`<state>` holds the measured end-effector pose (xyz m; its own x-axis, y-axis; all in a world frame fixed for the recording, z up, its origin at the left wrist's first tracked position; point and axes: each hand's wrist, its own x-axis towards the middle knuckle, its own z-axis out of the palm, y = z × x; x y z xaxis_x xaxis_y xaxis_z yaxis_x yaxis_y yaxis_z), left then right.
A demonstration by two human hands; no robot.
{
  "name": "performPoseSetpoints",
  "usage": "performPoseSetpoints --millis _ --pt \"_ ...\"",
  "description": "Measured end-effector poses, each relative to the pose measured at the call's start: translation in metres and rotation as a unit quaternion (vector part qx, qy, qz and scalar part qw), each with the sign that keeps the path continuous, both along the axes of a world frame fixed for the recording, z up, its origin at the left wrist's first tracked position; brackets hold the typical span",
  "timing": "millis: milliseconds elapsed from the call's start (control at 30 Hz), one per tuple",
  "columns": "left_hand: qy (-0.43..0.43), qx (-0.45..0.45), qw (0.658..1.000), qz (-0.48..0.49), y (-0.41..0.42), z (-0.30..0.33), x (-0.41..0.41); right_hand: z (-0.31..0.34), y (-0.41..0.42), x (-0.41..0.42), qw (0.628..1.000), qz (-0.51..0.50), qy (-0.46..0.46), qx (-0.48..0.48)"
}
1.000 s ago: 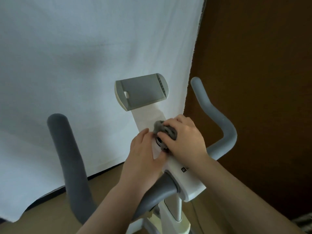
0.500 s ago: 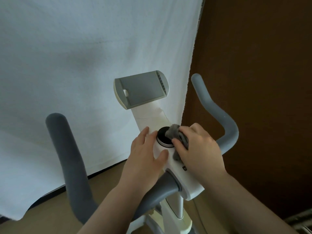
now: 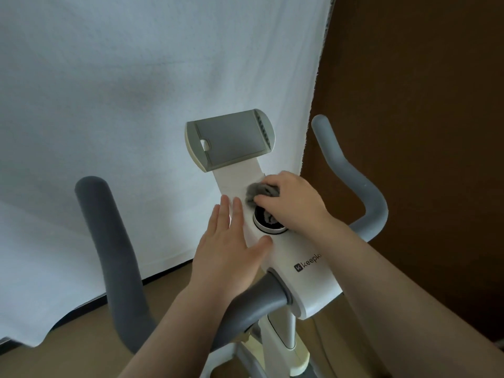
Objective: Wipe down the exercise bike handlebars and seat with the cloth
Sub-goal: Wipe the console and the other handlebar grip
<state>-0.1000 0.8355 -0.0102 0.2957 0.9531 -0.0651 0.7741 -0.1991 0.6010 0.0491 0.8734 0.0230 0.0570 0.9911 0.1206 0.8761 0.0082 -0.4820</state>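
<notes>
Lettering "keepk" point(image 3: 308, 264), cut off, marks the white console point(image 3: 311, 285). Right hand point(image 3: 293, 204) grips the grey cloth point(image 3: 260, 192) beside the knob point(image 3: 268, 223); left hand point(image 3: 229, 246) lies flat, fingers straight.

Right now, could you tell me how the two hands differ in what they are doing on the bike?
The left hand lies flat and open on the white console, holding nothing; the right hand curls round the grey cloth. The left sits nearer the person, the right farther up. Both touch the console.
</notes>
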Motion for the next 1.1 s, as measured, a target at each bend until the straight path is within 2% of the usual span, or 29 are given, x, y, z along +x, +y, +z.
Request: performPoseSetpoints --millis 133,200,267,400,500,600,667,733,967,1100 --pt "-0.049 -0.008 0.999 -0.004 -0.002 0.001 0.001 0.008 0.010 0.003 0.993 0.099 0.031 -0.047" --pt "-0.069 -0.018 0.997 -0.004 -0.002 0.001 0.001 0.010 0.017 0.007 0.995 0.067 0.062 -0.044" --pt "-0.089 -0.028 0.996 -0.005 -0.002 -0.001 0.001 0.007 0.019 0.005 0.999 0.027 0.042 -0.007" --pt "-0.193 -0.035 0.981 0.006 -0.002 -0.002 0.001 0.006 0.018 -0.006 0.993 0.114 0.018 -0.037" --pt "-0.231 -0.047 0.972 0.020 -0.002 -0.002 0.002 0.013 0.028 -0.002 0.997 0.064 0.038 -0.027" --pt "-0.240 -0.065 0.968 0.025 -0.003 -0.001 0.001 0.013 0.026 -0.014 0.992 0.118 0.001 -0.044" --pt "-0.240 -0.086 0.967 0.023 -0.004 0.000 0.001 0.016 0.024 -0.019 0.983 0.167 0.014 -0.077" --pt "-0.243 -0.090 0.966 0.021 -0.004 -0.001 0.000 0.022 0.031 -0.010 0.981 0.144 0.064 -0.111" --pt "-0.233 -0.094 0.968 0.020 -0.005 -0.002 -0.003 0.033 0.037 0.013 0.974 0.086 0.128 -0.165" --pt "-0.227 -0.090 0.969 0.017 -0.005 -0.004 -0.003 0.022 0.020 0.015 0.980 0.040 0.153 -0.118"
